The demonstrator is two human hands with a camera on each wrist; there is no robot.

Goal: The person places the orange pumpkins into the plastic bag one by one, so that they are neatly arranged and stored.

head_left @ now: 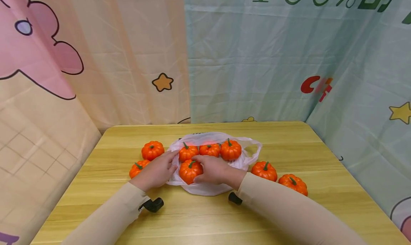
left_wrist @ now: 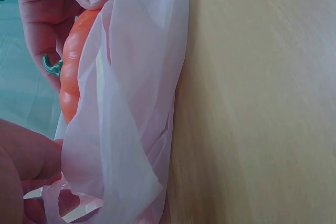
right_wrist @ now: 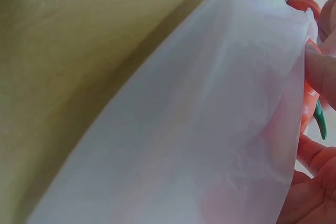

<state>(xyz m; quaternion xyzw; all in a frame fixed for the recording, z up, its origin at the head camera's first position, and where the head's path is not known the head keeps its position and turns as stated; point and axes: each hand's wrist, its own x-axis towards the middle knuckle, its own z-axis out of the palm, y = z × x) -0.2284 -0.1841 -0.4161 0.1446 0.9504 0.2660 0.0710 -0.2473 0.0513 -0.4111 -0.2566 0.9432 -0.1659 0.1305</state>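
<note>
A white plastic bag (head_left: 205, 190) lies spread open on the table with several small orange pumpkins in it. At its front, my right hand (head_left: 213, 169) holds a pumpkin (head_left: 189, 172) with a green stem, thumb and fingers on its right side. My left hand (head_left: 159, 169) is at the bag's left edge and pinches the plastic; in the left wrist view its fingers (left_wrist: 31, 153) meet the bag near a handle loop. Behind the held pumpkin sit three more: left (head_left: 188, 152), middle (head_left: 209, 150) and right (head_left: 231, 151). Plastic hides part of the held pumpkin in both wrist views.
Two pumpkins stand left of the bag, one farther back (head_left: 152, 150) and one partly behind my left hand (head_left: 138, 168). Right of it are two others (head_left: 264, 171) (head_left: 293, 184), near my right sleeve. Printed curtains (head_left: 224, 59) hang behind the wooden table (head_left: 179, 220).
</note>
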